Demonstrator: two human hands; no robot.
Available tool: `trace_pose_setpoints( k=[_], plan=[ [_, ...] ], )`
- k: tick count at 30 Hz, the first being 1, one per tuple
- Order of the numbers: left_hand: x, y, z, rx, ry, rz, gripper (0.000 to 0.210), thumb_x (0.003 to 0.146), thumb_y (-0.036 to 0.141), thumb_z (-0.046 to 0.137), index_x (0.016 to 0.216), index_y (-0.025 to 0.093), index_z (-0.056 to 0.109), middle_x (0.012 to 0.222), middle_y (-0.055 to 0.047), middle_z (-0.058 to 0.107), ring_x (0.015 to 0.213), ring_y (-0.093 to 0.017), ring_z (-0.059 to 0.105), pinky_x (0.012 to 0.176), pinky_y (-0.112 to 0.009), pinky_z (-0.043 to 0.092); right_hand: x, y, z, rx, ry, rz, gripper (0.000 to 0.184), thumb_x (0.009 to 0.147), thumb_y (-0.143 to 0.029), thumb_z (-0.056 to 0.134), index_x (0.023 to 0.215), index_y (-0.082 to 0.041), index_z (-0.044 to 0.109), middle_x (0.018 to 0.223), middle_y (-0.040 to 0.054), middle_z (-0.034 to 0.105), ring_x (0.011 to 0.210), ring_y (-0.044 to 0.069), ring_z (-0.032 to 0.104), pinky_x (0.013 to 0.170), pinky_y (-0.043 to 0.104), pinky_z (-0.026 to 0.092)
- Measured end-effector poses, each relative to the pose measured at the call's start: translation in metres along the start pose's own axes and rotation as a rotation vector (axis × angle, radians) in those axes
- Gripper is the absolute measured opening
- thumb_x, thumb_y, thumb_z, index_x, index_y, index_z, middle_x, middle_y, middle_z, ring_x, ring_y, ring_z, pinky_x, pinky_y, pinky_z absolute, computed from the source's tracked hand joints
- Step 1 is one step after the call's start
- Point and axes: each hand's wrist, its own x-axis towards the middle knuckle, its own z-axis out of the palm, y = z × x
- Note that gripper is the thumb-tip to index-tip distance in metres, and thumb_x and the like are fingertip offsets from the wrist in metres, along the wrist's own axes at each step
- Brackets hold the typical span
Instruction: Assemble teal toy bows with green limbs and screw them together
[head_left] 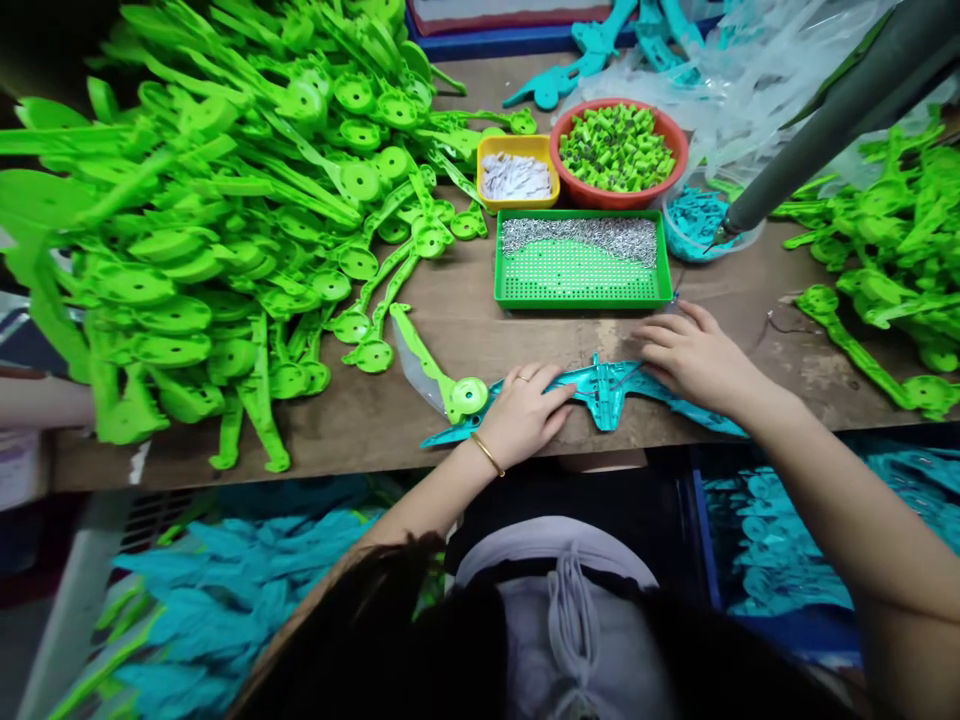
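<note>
A long, curved teal plastic part (606,392), shaped like a toy bow half, lies along the table's front edge with its ribbed inside up. My left hand (523,412) is closed over its left portion, fingers bent and pressed on it. At its left end a light green disc-ended arm (468,396) with a clear blade-like piece (417,365) is fitted or resting; which one I cannot tell. My right hand (691,358) grips the part's right portion with curled fingers. A thin dark cord (628,378) runs along the part between both hands; its ends are hidden by my fingers.
Behind stand a green perforated tray (582,303) of small screws, a yellow tub (556,186), a red bowl (682,160) and a clear bowl (739,247) of teal bits. A screwdriver (787,150) hangs at right. Green parts pile left (195,260) and right (900,260).
</note>
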Motion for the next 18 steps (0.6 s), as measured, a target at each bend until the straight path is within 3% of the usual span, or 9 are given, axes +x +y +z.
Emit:
trace_pose_setpoints(
  k=[4, 9, 14, 18],
  plan=[
    [-0.003, -0.005, 0.001, -0.014, 0.013, 0.043, 0.030, 0.094, 0.030, 0.050, 0.116, 0.019, 0.066, 0.123, -0.012, 0.060, 0.110, -0.027, 0.053, 0.095, -0.045, 0.044, -0.004, 0.004, 0.004, 0.101, -0.072, 0.101, 0.022, 0.093, -0.032, 0.048, 0.085, -0.020, 0.065, 0.083, 0.0041, 0.072, 0.086, 0.020, 0.063, 0.106, 0.046, 0.029],
    [-0.004, -0.006, 0.002, -0.069, 0.067, 0.046, 0.029, 0.093, 0.030, 0.051, 0.113, 0.016, 0.067, 0.121, -0.013, 0.062, 0.107, -0.027, 0.053, 0.095, -0.044, 0.045, -0.007, 0.004, 0.013, 0.199, -0.162, 0.251, 0.022, 0.094, -0.033, 0.045, 0.090, -0.019, 0.062, 0.091, 0.0064, 0.069, 0.088, 0.022, 0.063, 0.081, 0.037, 0.040],
    [-0.002, -0.004, 0.001, -0.035, 0.026, 0.039, 0.028, 0.092, 0.030, 0.051, 0.111, 0.018, 0.067, 0.122, -0.013, 0.060, 0.109, -0.028, 0.052, 0.094, -0.046, 0.044, -0.006, 0.009, 0.007, 0.302, -0.086, 0.240, 0.019, 0.092, -0.034, 0.050, 0.089, -0.020, 0.062, 0.094, 0.0070, 0.065, 0.094, 0.023, 0.060, 0.085, 0.037, 0.039],
    [-0.002, -0.003, 0.000, -0.002, 0.019, 0.053, 0.028, 0.093, 0.031, 0.050, 0.111, 0.018, 0.067, 0.122, -0.013, 0.060, 0.108, -0.028, 0.053, 0.093, -0.046, 0.044, -0.004, 0.016, 0.012, 0.332, -0.116, 0.255, 0.020, 0.091, -0.038, 0.052, 0.092, -0.023, 0.066, 0.095, 0.0044, 0.069, 0.094, 0.024, 0.063, 0.087, 0.040, 0.039]
  ],
)
